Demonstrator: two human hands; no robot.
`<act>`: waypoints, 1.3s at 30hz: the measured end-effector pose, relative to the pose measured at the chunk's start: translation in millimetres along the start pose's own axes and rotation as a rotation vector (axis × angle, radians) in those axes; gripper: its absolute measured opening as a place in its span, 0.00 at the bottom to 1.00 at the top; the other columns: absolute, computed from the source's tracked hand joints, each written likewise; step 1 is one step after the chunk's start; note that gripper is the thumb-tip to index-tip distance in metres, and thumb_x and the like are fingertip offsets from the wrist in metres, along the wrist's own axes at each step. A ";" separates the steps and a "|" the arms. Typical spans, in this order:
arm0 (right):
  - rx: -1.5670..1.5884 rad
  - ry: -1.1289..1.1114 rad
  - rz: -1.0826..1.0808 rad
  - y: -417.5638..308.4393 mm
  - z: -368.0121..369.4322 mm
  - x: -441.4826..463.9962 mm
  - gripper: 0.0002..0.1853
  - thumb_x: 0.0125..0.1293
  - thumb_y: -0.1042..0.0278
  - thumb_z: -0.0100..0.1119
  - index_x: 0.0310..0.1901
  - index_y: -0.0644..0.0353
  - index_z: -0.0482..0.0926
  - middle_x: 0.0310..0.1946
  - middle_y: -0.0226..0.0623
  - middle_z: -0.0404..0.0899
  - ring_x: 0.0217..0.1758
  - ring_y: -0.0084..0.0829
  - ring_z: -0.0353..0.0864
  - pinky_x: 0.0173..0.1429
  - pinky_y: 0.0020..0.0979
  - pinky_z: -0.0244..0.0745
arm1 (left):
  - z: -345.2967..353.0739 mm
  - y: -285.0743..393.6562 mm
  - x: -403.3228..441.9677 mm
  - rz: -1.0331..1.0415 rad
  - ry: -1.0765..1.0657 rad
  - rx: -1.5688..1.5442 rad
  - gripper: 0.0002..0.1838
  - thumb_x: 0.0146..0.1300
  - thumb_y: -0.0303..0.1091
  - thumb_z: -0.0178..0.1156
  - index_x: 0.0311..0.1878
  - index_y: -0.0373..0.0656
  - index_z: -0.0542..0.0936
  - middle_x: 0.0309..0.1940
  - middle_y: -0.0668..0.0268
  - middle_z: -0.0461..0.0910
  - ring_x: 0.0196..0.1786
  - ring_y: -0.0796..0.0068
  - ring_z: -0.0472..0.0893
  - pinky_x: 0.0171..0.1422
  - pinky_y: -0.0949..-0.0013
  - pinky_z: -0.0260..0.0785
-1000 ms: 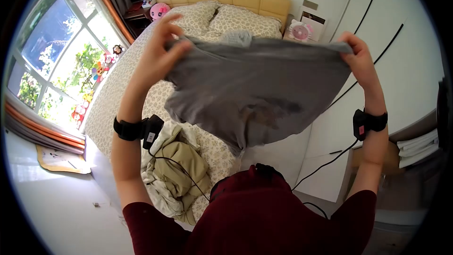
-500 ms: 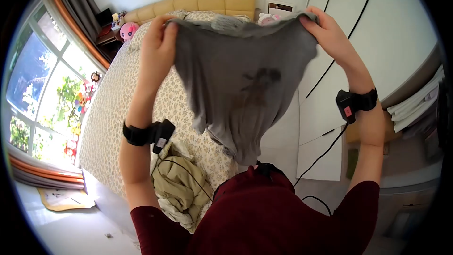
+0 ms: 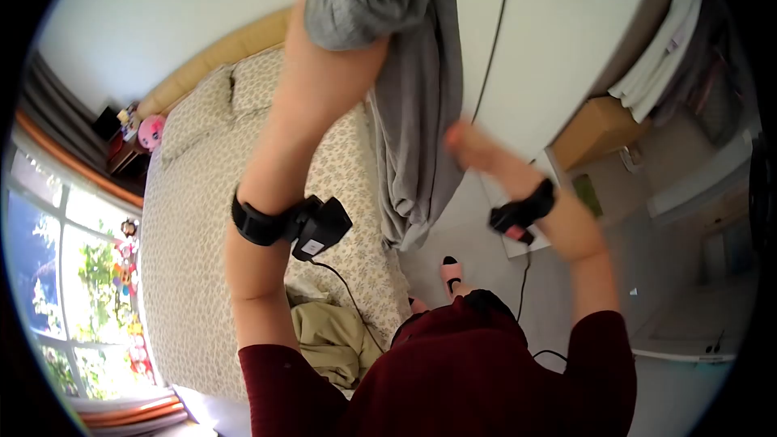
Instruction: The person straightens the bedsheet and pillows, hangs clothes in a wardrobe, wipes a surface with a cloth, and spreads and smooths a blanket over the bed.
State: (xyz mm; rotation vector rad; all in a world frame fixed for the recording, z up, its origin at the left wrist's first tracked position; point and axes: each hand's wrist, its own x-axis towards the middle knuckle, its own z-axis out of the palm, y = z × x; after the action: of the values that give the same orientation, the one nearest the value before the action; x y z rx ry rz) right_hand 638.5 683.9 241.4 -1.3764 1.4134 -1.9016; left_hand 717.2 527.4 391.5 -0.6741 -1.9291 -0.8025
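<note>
Grey garment (image 3: 417, 129) — head view, hanging lengthwise near the upper middle. Its top is bunched into a thick roll against the left hand (image 3: 338, 73); the rest falls in long folds, lower end loose over the gap between bed and wardrobe. Left hand is raised high, close to the upper edge, cloth covering its fingers. Cannot tell how far they are closed, or how firm any grip is.

Right hand (image 3: 472, 148) sits just beside the garment's right edge, lower than the left and blurred. Finger spread unreadable; cannot tell whether fingertips touch the fabric. Each forearm wears a black strap with a small device, left strap (image 3: 263, 221) and right strap (image 3: 530, 206), a cable leading down from each.

Around the hands: bed (image 3: 210, 251) with small-patterned cover behind the left arm, two pillows (image 3: 197, 113) by the tan headboard (image 3: 218, 48), pink plush toy (image 3: 151, 133) at the far corner. Olive cloth (image 3: 333, 338) lies crumpled on the near end of the bed, below the left elbow. Right side — white wardrobe (image 3: 558, 40) with long dark handles, then an open section: pale clothes (image 3: 665, 44) hanging, cardboard box (image 3: 595, 131) beneath. One foot (image 3: 451, 277) shows on the floor below the garment.
</note>
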 end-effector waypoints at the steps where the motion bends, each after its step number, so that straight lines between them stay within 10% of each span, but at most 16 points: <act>1: 0.017 -0.106 0.187 7.2 9.5 -16.9 0.46 0.53 0.46 0.66 0.65 0.61 0.52 0.62 0.39 0.60 0.65 0.32 0.58 0.66 0.33 0.57 | 7.5 -0.9 11.0 -0.031 0.091 -0.018 0.12 0.63 0.24 0.54 0.50 0.38 0.75 0.42 0.64 0.79 0.42 0.75 0.77 0.48 0.73 0.71; 3: -0.010 -0.331 0.565 20.8 29.0 -51.2 0.33 0.51 0.52 0.70 0.54 0.64 0.71 0.48 0.38 0.76 0.55 0.31 0.71 0.60 0.32 0.66 | 4.8 29.3 39.3 -0.315 0.082 -0.200 0.22 0.62 0.26 0.50 0.60 0.34 0.64 0.51 0.44 0.71 0.55 0.45 0.70 0.61 0.56 0.63; 5: -0.044 -0.574 0.549 23.4 33.5 -83.8 0.25 0.55 0.61 0.66 0.52 0.65 0.72 0.44 0.37 0.77 0.48 0.28 0.74 0.55 0.31 0.69 | -11.4 -20.4 48.9 -0.768 0.393 -0.219 0.13 0.62 0.29 0.58 0.49 0.36 0.75 0.39 0.62 0.79 0.41 0.73 0.78 0.47 0.73 0.73; 7: 0.064 -0.462 0.660 22.2 7.8 -122.1 0.25 0.54 0.64 0.65 0.52 0.64 0.71 0.39 0.35 0.77 0.43 0.25 0.75 0.47 0.28 0.72 | -29.9 -46.3 49.0 -0.579 0.679 -0.461 0.21 0.59 0.35 0.63 0.51 0.32 0.72 0.41 0.58 0.77 0.42 0.71 0.78 0.47 0.71 0.73; 9: 0.022 -0.242 0.822 -4.7 -31.8 -147.2 0.24 0.55 0.67 0.63 0.53 0.63 0.70 0.33 0.31 0.78 0.34 0.20 0.76 0.37 0.25 0.74 | -55.0 -87.3 30.2 -0.585 0.511 -0.304 0.31 0.56 0.39 0.66 0.56 0.30 0.66 0.43 0.55 0.76 0.43 0.67 0.78 0.49 0.70 0.73; 11: -0.194 -0.092 0.809 -67.9 -67.3 -145.4 0.22 0.55 0.68 0.61 0.52 0.64 0.70 0.30 0.29 0.77 0.29 0.19 0.74 0.34 0.25 0.72 | -14.6 -107.1 -7.2 -0.593 0.337 0.668 0.38 0.56 0.39 0.65 0.62 0.30 0.58 0.47 0.51 0.74 0.45 0.63 0.78 0.50 0.68 0.72; 12: -0.267 -0.064 0.749 -93.5 -82.7 -145.5 0.21 0.55 0.69 0.60 0.51 0.64 0.71 0.29 0.29 0.77 0.27 0.19 0.73 0.33 0.26 0.72 | 27.6 -71.3 -18.9 -0.501 0.097 0.553 0.43 0.57 0.41 0.63 0.67 0.31 0.50 0.55 0.44 0.67 0.56 0.59 0.73 0.56 0.63 0.70; 13: -0.276 -0.059 0.751 -109.4 -96.6 -145.5 0.21 0.55 0.69 0.60 0.51 0.64 0.71 0.29 0.29 0.77 0.27 0.19 0.73 0.33 0.26 0.72 | 79.6 -0.6 -8.8 -0.995 -0.266 0.294 0.44 0.58 0.44 0.62 0.68 0.31 0.50 0.61 0.43 0.61 0.61 0.57 0.68 0.60 0.61 0.66; 16: -0.659 -0.181 0.467 -156.5 -129.4 -151.1 0.21 0.51 0.70 0.56 0.49 0.61 0.71 0.23 0.35 0.76 0.24 0.26 0.73 0.30 0.30 0.69 | 203.5 71.2 -44.3 -0.476 -0.793 -0.425 0.32 0.48 0.43 0.70 0.54 0.38 0.71 0.45 0.55 0.77 0.48 0.64 0.76 0.55 0.64 0.67; 18: -0.752 -0.145 0.427 -194.5 -154.9 -164.9 0.20 0.47 0.70 0.57 0.45 0.63 0.71 0.22 0.38 0.75 0.23 0.28 0.73 0.29 0.30 0.68 | 252.1 94.0 -39.8 -0.643 -0.918 -0.659 0.27 0.50 0.38 0.68 0.52 0.37 0.73 0.42 0.57 0.78 0.46 0.69 0.77 0.54 0.67 0.67; 29: -0.858 0.228 0.416 -345.3 -310.9 -255.6 0.25 0.46 0.78 0.56 0.49 0.64 0.66 0.37 0.37 0.76 0.42 0.24 0.73 0.46 0.26 0.68 | 326.0 132.9 111.8 -0.310 -0.577 -0.226 0.20 0.50 0.26 0.58 0.48 0.34 0.73 0.34 0.61 0.80 0.37 0.74 0.79 0.45 0.71 0.70; 32: -0.835 0.384 -0.062 -364.5 -331.9 -240.7 0.25 0.48 0.84 0.53 0.51 0.62 0.64 0.43 0.34 0.73 0.46 0.22 0.72 0.50 0.24 0.68 | 343.4 135.2 150.8 -0.413 -0.565 -0.521 0.23 0.54 0.24 0.56 0.55 0.31 0.70 0.37 0.62 0.81 0.44 0.75 0.80 0.52 0.70 0.70; 39: -0.791 0.403 -0.370 -405.1 -362.3 -191.9 0.27 0.50 0.82 0.57 0.53 0.58 0.60 0.43 0.36 0.73 0.42 0.23 0.74 0.47 0.26 0.71 | 418.3 158.2 236.9 0.040 -0.377 -0.627 0.40 0.55 0.24 0.57 0.68 0.37 0.48 0.48 0.54 0.73 0.54 0.69 0.73 0.58 0.70 0.64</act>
State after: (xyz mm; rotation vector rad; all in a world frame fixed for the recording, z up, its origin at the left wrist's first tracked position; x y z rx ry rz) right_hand 498.2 1175.3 508.0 -1.7423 2.4366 -2.0051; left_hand 504.8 976.6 487.5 -1.3114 -1.9786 -1.3516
